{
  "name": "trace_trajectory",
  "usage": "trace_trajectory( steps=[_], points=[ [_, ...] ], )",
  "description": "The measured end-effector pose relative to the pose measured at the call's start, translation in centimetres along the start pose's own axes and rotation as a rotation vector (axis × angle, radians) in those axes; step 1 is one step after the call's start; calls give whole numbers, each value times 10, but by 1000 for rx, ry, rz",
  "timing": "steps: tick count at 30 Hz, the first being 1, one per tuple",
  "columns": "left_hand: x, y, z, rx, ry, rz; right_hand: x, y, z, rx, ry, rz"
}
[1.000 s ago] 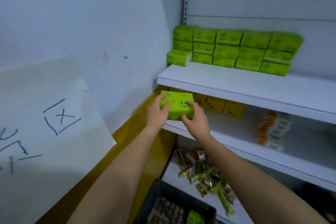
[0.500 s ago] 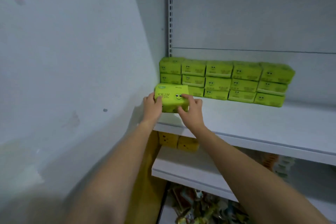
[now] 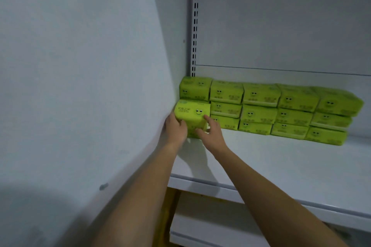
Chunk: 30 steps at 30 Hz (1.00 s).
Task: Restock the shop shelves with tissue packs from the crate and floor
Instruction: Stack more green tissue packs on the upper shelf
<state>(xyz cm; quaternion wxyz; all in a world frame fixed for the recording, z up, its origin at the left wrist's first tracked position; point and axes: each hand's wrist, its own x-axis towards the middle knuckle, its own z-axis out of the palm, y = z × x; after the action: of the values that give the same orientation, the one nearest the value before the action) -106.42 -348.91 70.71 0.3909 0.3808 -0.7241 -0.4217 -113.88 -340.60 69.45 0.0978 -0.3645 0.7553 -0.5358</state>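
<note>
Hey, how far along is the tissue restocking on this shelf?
Done: stacked green packs stand three high at the back of the shelf. In hand: left hand and right hand hold one more pack at the left end. Left: the shelf front is bare; crate and floor unseen.

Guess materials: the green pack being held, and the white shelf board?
Green pack: looks like thin printed plastic film over soft tissue; corners are rounded and the faces bulge. Shelf board: probably painted sheet metal, smooth white satin with a thin folded front lip; the slotted upright fits that.
</note>
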Motion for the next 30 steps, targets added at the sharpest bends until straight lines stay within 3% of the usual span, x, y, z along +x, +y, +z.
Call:
trace_trajectory(
  steps=[4, 14, 19, 23, 30],
  points=[
    [-5, 1, 8, 70, -87, -17, 1, -3, 4, 84, -7, 22],
    [1, -16, 14, 6, -198, 24, 4, -13, -4, 31, -139, 72],
    [-21, -31, 7, 137, -222, 67, -29, -3, -6, -118, -161, 6],
    [-76, -33, -10, 348, -170, 146, -74, 5, -15, -203, -189, -91],
    [-182, -76, -5, 401, -43, 225, -181, 41, -36, -194, -222, -191]
  ],
)
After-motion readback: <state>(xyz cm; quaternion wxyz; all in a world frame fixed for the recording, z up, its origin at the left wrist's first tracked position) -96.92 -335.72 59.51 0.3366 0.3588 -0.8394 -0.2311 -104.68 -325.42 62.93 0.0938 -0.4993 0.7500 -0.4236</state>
